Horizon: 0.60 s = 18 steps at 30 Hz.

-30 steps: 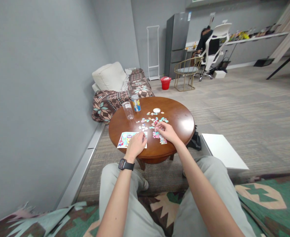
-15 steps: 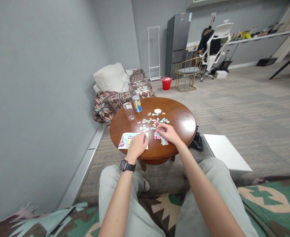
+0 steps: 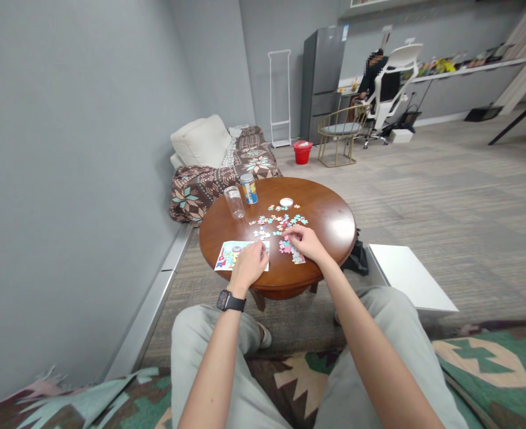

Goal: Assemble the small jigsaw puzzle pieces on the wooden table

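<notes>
A round brown wooden table (image 3: 330,223) stands before my knees. Several small colourful puzzle pieces (image 3: 275,218) lie scattered near its middle. A printed picture sheet (image 3: 229,252) lies at the near left edge. My left hand (image 3: 249,266), with a black watch on the wrist, rests curled on the right end of that sheet. My right hand (image 3: 304,241) hovers with fingers bent over a small joined cluster of pink pieces (image 3: 291,251), pinching at them; what it grips is too small to make out.
On the table's far side stand a clear glass (image 3: 234,201), a printed can (image 3: 248,188) and a small white lid (image 3: 285,202). A white box (image 3: 410,269) sits on the floor to the right. A sofa with a patterned blanket (image 3: 218,173) lies behind. A person sits at a far desk.
Both hands stay almost in place; my right hand's fingers shift slightly over the pink cluster. The view has drifted a little.
</notes>
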Each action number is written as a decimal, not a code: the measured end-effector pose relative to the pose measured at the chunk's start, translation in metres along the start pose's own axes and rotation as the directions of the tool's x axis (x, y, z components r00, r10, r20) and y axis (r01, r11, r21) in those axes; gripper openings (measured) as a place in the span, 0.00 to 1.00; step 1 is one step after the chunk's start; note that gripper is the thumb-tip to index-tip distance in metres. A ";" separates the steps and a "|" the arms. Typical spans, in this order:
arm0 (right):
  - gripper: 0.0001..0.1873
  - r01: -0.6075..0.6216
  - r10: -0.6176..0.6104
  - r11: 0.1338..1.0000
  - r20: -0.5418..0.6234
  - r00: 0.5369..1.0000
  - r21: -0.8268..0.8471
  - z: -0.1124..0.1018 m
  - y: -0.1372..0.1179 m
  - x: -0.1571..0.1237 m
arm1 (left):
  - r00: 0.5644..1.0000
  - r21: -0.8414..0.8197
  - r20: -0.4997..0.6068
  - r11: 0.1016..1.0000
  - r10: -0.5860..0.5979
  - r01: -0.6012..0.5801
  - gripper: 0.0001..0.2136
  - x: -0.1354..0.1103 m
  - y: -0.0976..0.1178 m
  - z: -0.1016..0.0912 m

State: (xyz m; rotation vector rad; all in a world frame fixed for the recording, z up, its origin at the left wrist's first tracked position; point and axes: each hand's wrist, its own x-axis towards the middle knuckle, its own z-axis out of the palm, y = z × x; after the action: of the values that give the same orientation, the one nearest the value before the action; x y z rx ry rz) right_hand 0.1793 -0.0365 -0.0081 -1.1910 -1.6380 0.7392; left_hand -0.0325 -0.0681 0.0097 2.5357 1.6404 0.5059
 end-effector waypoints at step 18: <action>0.10 -0.003 0.004 0.998 -0.014 1.000 0.062 0.002 0.005 0.002 | 1.000 0.002 -0.003 1.000 -0.017 0.017 0.04 -0.001 0.001 -0.001</action>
State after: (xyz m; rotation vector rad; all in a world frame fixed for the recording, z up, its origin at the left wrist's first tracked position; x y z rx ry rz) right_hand 0.1793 -0.0323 -0.0127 -1.1524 -1.5910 0.7771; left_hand -0.0322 -0.0693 0.0111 2.5218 1.6624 0.5071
